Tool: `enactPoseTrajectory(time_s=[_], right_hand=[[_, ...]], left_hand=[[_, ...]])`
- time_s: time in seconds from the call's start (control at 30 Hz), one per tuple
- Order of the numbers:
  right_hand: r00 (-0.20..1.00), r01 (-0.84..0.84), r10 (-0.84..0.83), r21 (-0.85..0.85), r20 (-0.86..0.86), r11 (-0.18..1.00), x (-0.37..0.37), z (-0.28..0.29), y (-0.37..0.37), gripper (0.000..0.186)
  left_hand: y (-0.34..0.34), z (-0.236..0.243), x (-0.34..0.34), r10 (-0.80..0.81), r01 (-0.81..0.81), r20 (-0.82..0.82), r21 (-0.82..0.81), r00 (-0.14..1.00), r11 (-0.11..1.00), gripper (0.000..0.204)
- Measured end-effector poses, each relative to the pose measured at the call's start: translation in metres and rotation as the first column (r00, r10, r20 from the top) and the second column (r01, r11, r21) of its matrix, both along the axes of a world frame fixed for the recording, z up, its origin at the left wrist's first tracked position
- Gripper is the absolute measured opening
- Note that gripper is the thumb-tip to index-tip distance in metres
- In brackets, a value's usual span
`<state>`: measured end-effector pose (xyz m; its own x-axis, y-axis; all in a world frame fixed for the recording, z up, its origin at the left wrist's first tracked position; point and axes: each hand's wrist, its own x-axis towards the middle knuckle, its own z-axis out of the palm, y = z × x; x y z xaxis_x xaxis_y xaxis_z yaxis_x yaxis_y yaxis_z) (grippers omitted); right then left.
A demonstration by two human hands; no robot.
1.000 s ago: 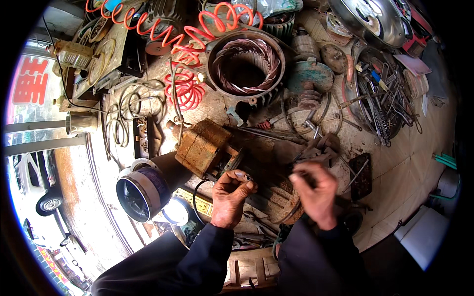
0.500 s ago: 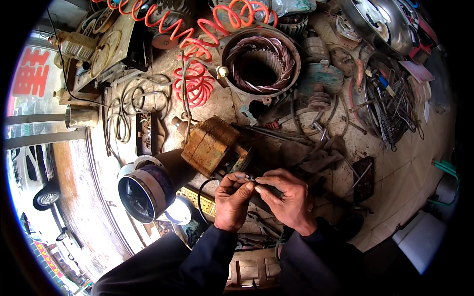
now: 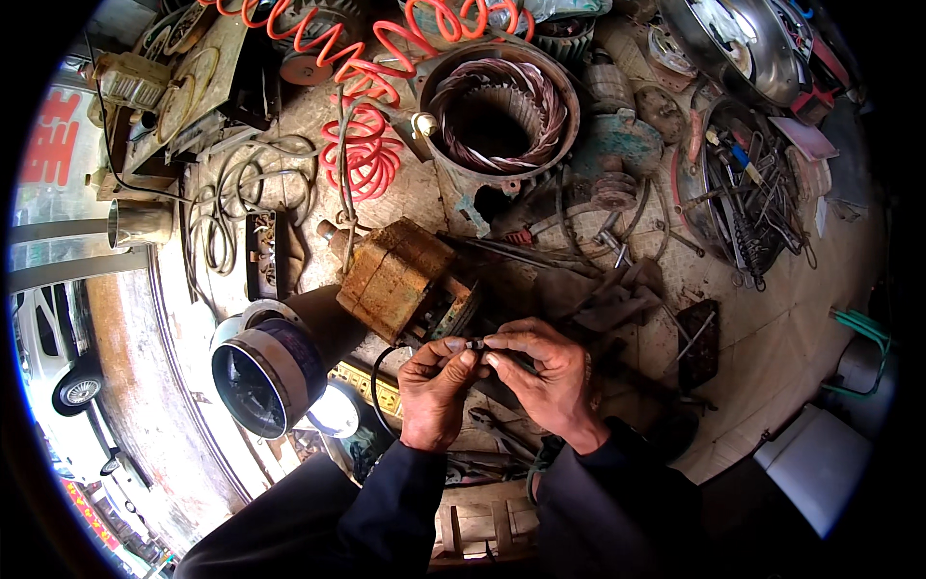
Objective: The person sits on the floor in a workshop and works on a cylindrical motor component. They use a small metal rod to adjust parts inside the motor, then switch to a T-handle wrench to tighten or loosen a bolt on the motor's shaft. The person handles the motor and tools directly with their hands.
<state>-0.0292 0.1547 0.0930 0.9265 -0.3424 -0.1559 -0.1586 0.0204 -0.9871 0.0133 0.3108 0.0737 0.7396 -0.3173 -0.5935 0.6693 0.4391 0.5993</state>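
Note:
Between the fingertips of both hands is a small dark metal piece (image 3: 475, 344), mostly covered and too small to name. My left hand (image 3: 432, 394) pinches it with thumb and forefinger. From the other side, the thumb and fingers of my right hand (image 3: 546, 374) close on it. Just beyond the hands lies a rusty yellow-brown motor housing (image 3: 396, 275), tilted, its open end toward me. A black cable (image 3: 376, 388) curves down beside my left hand. Pliers (image 3: 502, 429) lie below the hands, partly in shadow.
A large round stator with copper windings (image 3: 503, 116) stands at the back, beside a coiled red air hose (image 3: 362, 159). A lit work lamp (image 3: 335, 410) and a wide cylinder (image 3: 260, 381) are at left. Right lies a heap of hand tools (image 3: 762, 198). A grey rag (image 3: 617, 297) is nearer.
The whole scene has shifted slightly left as my head view turned. Both hands stay together on the small piece, with its grey end showing a little differently between the fingertips.

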Motion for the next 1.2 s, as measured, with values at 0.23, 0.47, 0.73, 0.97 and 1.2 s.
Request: enactPoseTrajectory(time_s=[0.23,0.47,0.73,0.97,1.2], right_hand=[[1.000,0.017,-0.017,-0.041,0.000,0.999,0.003,-0.003,0.003,0.024],[0.996,0.016,0.006,-0.255,0.086,0.967,0.011,-0.001,0.007,0.028],[0.992,0.008,0.033,-0.316,0.124,0.949,0.018,-0.002,0.007,0.027],[0.996,0.001,0.022,-0.252,0.086,0.968,0.021,-0.005,0.011,0.025],[0.998,-0.039,0.045,-0.121,0.043,0.992,0.020,-0.004,0.008,0.024]], left_hand=[[-0.001,0.001,-0.001,0.020,-0.023,-0.054,-0.056,0.998,0.998,0.016],[-0.001,0.004,0.000,0.021,-0.037,-0.122,-0.124,0.992,0.992,0.013],[0.005,-0.002,0.000,-0.003,-0.026,-0.174,-0.168,0.985,0.985,0.014],[0.002,0.006,0.005,0.006,-0.031,-0.184,-0.131,0.983,0.991,0.011],[0.001,0.006,0.004,-0.008,-0.010,-0.142,-0.124,0.990,0.992,0.013]])
